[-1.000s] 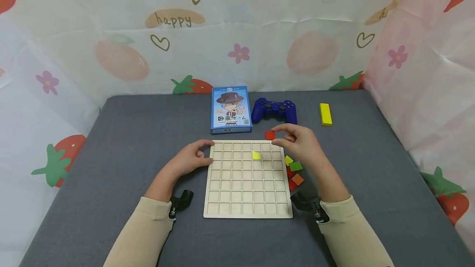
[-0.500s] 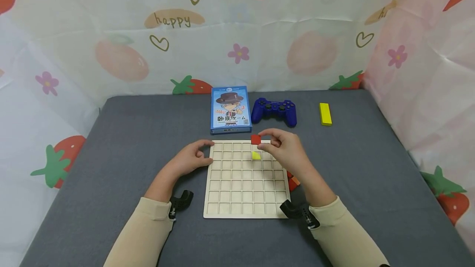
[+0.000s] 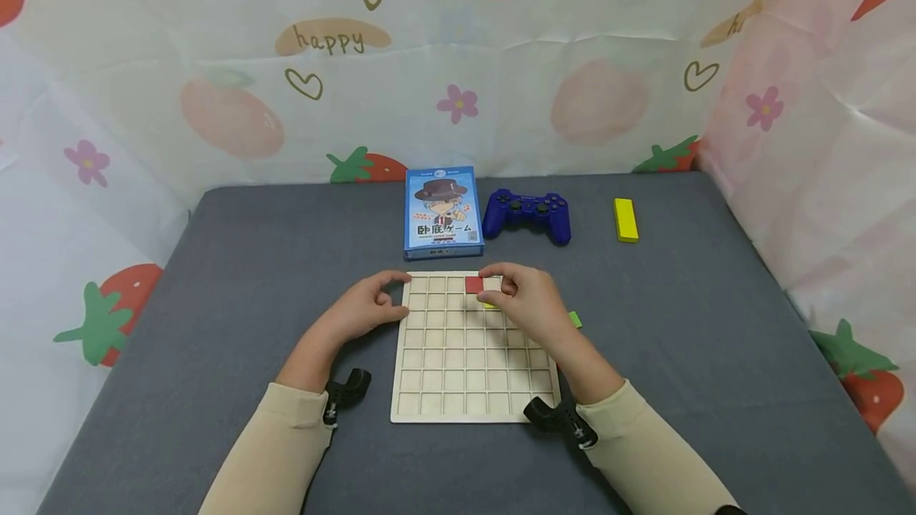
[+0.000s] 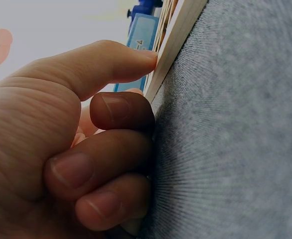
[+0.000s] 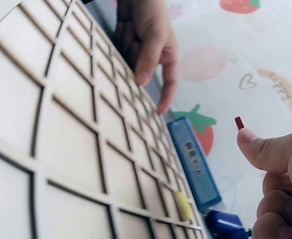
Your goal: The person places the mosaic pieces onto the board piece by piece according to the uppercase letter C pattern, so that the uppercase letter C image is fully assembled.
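Observation:
My right hand (image 3: 522,300) pinches a red square tile (image 3: 474,284) between thumb and forefinger, over the far rows of a pale wooden grid board (image 3: 444,356). In the right wrist view the tile (image 5: 239,123) shows edge-on above the thumb, held clear of the board. A yellow tile (image 5: 182,206) sits in a far cell, mostly covered by the right hand in the head view. At the board's left edge is my left hand (image 3: 363,307), its thumb and forefinger apart with tips on the rim. Its other fingers curl under, as the left wrist view shows.
Behind the board lie a blue game box (image 3: 444,213) and a blue game controller (image 3: 527,215). A yellow block (image 3: 626,220) rests farther right. A green tile (image 3: 576,319) peeks out beside the right wrist, which hides the other loose tiles.
The right hand has carried the red tile leftward and nearer, from behind the board's far edge to over its far rows. The left hand has kept its place at the edge.

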A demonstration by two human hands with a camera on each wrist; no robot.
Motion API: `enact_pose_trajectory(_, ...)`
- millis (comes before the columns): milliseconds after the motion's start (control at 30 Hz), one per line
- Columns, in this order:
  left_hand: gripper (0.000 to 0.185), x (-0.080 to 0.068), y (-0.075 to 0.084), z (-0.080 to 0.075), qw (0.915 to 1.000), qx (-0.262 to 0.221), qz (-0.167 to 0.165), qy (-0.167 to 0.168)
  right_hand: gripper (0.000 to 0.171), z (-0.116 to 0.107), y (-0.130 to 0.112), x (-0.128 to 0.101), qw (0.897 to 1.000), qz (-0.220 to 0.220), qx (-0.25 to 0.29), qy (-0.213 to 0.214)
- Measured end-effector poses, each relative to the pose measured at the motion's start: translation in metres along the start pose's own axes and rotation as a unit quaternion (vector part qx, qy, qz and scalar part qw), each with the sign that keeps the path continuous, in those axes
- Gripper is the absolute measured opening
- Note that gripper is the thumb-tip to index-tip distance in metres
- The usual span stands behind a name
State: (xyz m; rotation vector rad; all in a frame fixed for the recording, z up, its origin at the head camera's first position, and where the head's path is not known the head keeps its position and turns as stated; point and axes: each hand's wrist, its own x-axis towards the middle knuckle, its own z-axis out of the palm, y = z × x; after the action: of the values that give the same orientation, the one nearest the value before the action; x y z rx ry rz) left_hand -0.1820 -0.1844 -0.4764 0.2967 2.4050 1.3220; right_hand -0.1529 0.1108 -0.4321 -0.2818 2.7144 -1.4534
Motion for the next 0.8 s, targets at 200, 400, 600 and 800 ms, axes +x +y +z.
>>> enact_pose_trajectory(200,0.058,-0.001,0.0,0.0,1.0,0.005,-0.001,0.001,0.028,0.009,0.01,0.005,1.0,0.015,-0.006,-0.006)
enact_pose_trajectory(400,0.058,-0.001,0.002,0.0,1.0,0.006,0.004,0.002,0.028,0.016,0.022,0.009,0.999,0.023,-0.019,-0.017)
enact_pose_trajectory(600,0.058,-0.001,0.002,0.0,1.0,0.003,0.004,0.001,0.028,0.02,0.031,0.011,0.999,0.023,-0.027,-0.022)
enact_pose_trajectory(800,0.057,-0.001,0.002,0.0,1.0,0.003,0.005,0.0,0.029,0.022,0.033,0.012,0.999,0.018,-0.032,-0.021)
